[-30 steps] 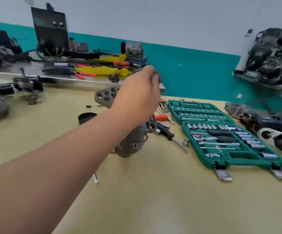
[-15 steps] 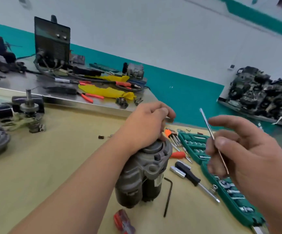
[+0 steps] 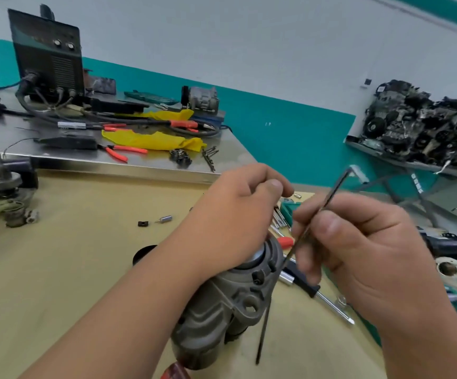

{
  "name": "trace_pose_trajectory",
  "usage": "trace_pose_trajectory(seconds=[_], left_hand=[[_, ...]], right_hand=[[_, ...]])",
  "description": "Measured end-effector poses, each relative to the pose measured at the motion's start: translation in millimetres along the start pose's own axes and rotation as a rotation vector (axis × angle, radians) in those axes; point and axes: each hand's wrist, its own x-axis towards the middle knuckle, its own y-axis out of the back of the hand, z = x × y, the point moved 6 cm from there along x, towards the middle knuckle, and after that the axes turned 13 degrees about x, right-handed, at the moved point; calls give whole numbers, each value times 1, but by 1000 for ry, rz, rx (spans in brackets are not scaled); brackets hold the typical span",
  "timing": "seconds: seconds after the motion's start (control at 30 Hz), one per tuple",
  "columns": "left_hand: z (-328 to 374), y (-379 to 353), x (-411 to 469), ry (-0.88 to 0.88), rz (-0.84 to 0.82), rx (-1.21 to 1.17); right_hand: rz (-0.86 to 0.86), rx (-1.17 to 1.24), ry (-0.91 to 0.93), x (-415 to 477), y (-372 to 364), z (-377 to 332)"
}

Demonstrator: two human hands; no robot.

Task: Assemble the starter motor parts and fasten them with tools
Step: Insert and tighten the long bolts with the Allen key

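Right hand: thumb and fingers pinch a thin, dark steel L-shaped hex key.
Left hand: curled, its heel on the starter motor beneath; any pinch, cannot tell.
Motor: dull grey casting, upright.
Risk: a key seated askew could slip, and side load could tip the motor.

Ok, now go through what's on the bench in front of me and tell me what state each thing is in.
Starter motor: standing on end on the table.
Left hand: resting on the motor's top, fingers curled.
Right hand: pinching the long hex key, held off the table.
Second hex key: lying beside the motor.
Screwdriver: lying flat, untouched.
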Motion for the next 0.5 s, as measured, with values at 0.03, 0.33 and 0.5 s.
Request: trace_pose_trajectory(seconds=[0.03,0.33,0.5], left_hand=[[0,-1,0,3,-5,-17],[-1,-3,-2,25,6,-37],[2,-1,-3,14,2,-29]], right_hand=[[-2,-26,15,-2,-5,0],[113,-275,26,-6,-11,9],[103,-404,81,-6,-15,2]])
